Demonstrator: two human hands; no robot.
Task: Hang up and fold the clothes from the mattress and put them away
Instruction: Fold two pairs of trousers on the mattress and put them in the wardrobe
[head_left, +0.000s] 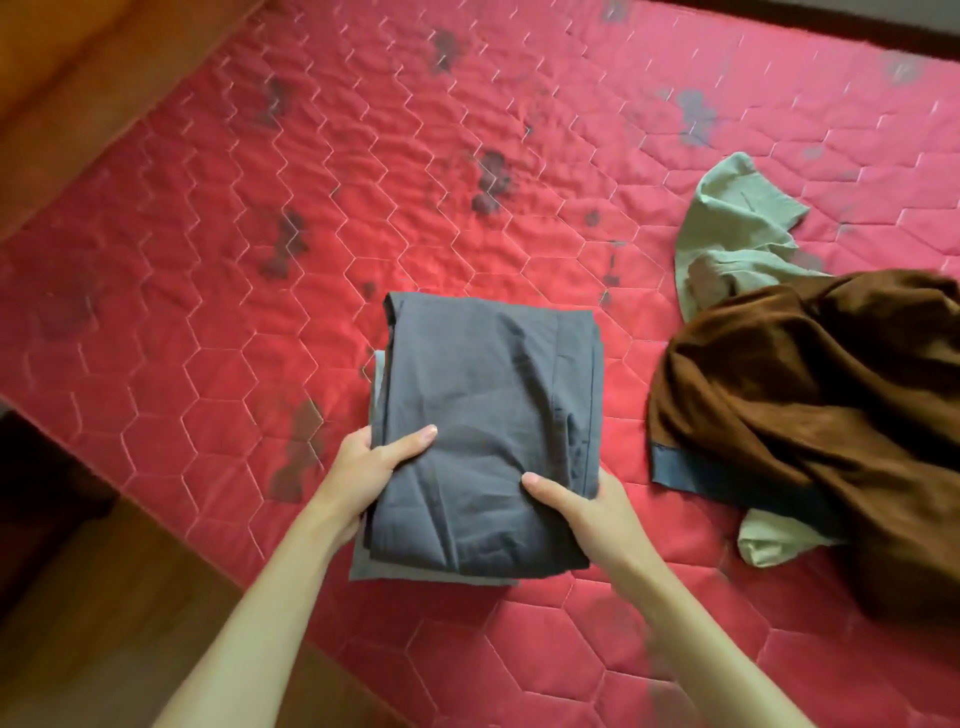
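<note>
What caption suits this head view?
Left hand and right hand grip a folded grey garment on the red mattress; brown cloth and green cloth lie crumpled alongside.

We look down on a red quilted mattress (218, 291), stitched in pale hexagons and marked with dark grey blotches. Along its upper left edge runs an orange-brown wooden surface (67, 88); we cannot tell whether it is frame or floor. At lower left lies a brown wooden floor (119, 597), with a dark shape (36, 467) at the left edge. A dark strip (831, 18) borders the mattress at top right. The light is soft.
</note>
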